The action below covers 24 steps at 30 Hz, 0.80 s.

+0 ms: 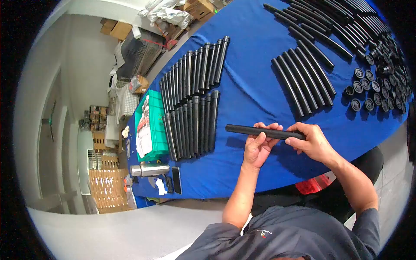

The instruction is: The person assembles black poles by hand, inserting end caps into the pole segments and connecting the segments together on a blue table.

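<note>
A black tube point(245, 129) lies nearly level across both hands above the blue cloth. My left hand point(258, 149) is closed around its middle, thumb in front and fingertips showing behind. Wrapped over the tube's right end is my right hand point(315, 141); that end is hidden under the fingers. Past my hands, several bare black tubes point(303, 82) lie side by side. To the left stand two rows of black tubes with wider ends, an upper row point(195, 71) and a lower row point(193, 125).
Round black caps point(377, 91) cluster at the right, with more tubes point(338, 21) behind. A green crate point(158, 125), a steel flask point(149, 170) and a phone point(177, 180) sit at the left edge of the blue-covered table point(247, 60). Something red point(313, 184) shows below the table's edge.
</note>
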Each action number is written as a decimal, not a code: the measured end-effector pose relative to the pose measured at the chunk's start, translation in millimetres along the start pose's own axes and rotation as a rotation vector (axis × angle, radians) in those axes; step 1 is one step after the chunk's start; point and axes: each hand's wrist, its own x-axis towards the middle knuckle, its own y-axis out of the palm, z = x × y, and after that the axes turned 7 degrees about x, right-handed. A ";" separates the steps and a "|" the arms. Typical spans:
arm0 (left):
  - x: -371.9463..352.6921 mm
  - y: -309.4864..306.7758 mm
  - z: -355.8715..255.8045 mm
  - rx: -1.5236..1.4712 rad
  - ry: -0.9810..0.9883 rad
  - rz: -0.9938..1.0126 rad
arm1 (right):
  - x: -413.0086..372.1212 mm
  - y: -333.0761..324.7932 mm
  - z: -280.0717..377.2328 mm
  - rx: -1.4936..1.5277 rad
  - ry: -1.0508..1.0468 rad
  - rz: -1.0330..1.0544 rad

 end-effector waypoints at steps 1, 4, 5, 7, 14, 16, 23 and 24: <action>0.3 0.4 -0.1 0.011 -0.006 -0.012 | 0.2 3.4 -9.7 -0.182 -0.287 -0.070; -1.7 -2.9 -0.6 0.002 -0.002 -0.020 | -0.4 9.0 -13.1 -0.336 -0.541 -0.161; -2.7 -5.4 -0.9 -0.009 0.005 -0.017 | -2.0 6.3 -5.9 -0.198 -0.268 -0.064; -3.2 -6.4 -1.4 -0.006 0.003 -0.011 | -4.5 -6.3 21.9 0.090 0.261 0.135; -3.3 -7.2 -0.2 -0.013 -0.006 0.005 | -3.9 3.4 -13.8 -0.172 -0.329 -0.070; -4.1 -6.3 -2.2 -0.003 -0.001 0.019 | -6.3 -9.6 16.6 0.076 0.164 0.117; -1.1 -8.6 -0.6 0.007 0.009 -0.017 | -6.4 7.9 -23.1 -0.222 -0.359 -0.099; -2.0 -9.8 -0.6 0.001 0.014 -0.007 | -6.3 6.4 -20.5 -0.145 -0.304 -0.077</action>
